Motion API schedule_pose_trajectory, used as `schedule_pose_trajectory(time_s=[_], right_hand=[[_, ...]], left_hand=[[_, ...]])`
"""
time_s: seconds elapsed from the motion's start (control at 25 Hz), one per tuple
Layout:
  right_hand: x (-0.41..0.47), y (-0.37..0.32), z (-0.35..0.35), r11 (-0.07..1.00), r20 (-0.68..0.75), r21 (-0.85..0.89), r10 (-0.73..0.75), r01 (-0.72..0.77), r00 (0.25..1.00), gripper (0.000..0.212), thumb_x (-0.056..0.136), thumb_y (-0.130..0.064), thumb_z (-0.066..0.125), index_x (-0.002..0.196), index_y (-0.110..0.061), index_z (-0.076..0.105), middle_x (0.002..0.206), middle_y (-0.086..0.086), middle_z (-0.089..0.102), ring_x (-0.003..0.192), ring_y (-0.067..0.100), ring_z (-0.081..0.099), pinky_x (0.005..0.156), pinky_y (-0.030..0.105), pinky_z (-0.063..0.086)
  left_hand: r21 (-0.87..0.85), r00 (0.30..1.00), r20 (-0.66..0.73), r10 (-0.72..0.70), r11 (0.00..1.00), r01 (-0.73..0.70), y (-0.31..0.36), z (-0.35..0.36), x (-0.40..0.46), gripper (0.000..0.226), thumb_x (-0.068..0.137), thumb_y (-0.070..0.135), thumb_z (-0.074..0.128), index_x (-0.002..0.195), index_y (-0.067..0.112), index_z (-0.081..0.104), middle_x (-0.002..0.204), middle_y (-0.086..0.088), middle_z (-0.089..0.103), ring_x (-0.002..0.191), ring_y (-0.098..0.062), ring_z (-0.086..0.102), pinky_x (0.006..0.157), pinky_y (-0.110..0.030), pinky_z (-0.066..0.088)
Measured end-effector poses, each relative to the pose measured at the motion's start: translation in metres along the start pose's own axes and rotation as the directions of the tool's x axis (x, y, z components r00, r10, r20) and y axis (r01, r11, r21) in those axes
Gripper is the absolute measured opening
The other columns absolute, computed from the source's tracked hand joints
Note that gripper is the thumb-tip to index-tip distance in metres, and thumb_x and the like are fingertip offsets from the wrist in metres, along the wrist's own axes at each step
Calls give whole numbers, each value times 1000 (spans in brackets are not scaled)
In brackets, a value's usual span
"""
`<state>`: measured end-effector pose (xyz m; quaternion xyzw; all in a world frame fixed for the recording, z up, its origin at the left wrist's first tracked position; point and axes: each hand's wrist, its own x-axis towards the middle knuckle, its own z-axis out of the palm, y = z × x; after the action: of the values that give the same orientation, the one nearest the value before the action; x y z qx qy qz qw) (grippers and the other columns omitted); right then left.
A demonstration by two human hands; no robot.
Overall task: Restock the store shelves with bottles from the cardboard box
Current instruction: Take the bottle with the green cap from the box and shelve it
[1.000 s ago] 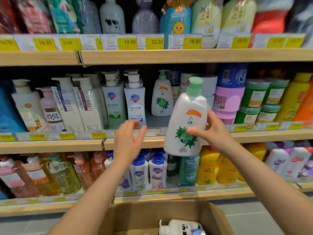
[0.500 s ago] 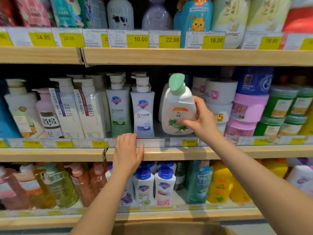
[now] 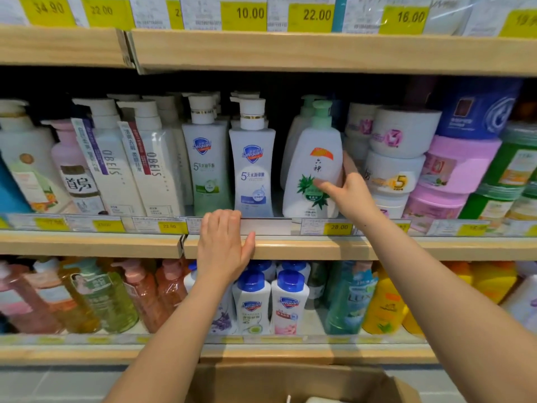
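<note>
**Up close: bottle meets shelf**

Upright on the middle shelf (image 3: 290, 247), the green-capped bottle (image 3: 312, 170) sits in the right hand (image 3: 353, 196) grip, fingers partly hidden behind it. Left hand (image 3: 223, 245) rests flat on the shelf edge. Below, the cardboard box (image 3: 305, 382) is cut off.

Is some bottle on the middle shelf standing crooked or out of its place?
Nothing looks spilled or damaged. The green-capped bottle gripped by the right hand leans slightly left, its base on the middle shelf. The left hand rests on that shelf's edge.
</note>
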<state>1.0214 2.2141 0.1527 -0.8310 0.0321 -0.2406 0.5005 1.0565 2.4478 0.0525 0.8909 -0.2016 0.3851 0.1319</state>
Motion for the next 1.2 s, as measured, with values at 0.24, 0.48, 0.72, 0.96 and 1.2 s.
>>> schedule_pose_trajectory(time_s=[0.24, 0.48, 0.72, 0.96, 1.2], right_hand=[[-16, -20, 38, 861, -282, -478, 36, -173, 959, 82, 64, -59, 73, 117, -5, 39, 122, 15, 47, 117, 32, 41, 87, 44, 43], [10, -12, 61, 880, -347, -411, 91, -238, 933, 101, 61, -48, 80, 136, -3, 30, 136, 17, 37, 120, 37, 41, 90, 45, 44], [40, -2, 71, 931, -388, -320, 42, -177, 921, 120, 58, -34, 85, 145, -16, 5, 140, 17, 30, 124, 38, 38, 96, 51, 42], [52, 6, 72, 930, -380, -319, 50, -181, 924, 120, 58, -34, 85, 146, -17, 4, 144, 17, 26, 127, 38, 36, 97, 53, 41], [35, 4, 53, 912, -268, -348, 126, -218, 955, 123, 64, -38, 81, 147, -19, -8, 153, 15, 12, 136, 35, 25, 105, 49, 33]], left_hand=[[-31, 999, -11, -38, 999, 38, 3, -1, 1, 37, 84, 38, 40, 103, 6, 49, 95, -13, 55, 91, -28, 45, 91, -38, 28], [-41, 999, -16, -32, 999, 31, 2, 0, -1, 37, 84, 37, 39, 104, 8, 49, 97, -11, 56, 94, -26, 46, 93, -37, 28], [-33, 999, -47, -18, 999, 17, 0, 5, 0, 34, 82, 37, 41, 102, 10, 47, 93, -9, 56, 91, -24, 44, 92, -36, 28], [-9, 998, -58, -6, 1000, 5, -2, 7, 0, 34, 82, 37, 41, 102, 10, 46, 93, -9, 57, 90, -26, 47, 92, -36, 28], [-58, 997, -70, 42, 997, -46, -2, 4, -3, 33, 82, 33, 41, 102, 7, 47, 94, -13, 57, 91, -25, 40, 90, -38, 29]])
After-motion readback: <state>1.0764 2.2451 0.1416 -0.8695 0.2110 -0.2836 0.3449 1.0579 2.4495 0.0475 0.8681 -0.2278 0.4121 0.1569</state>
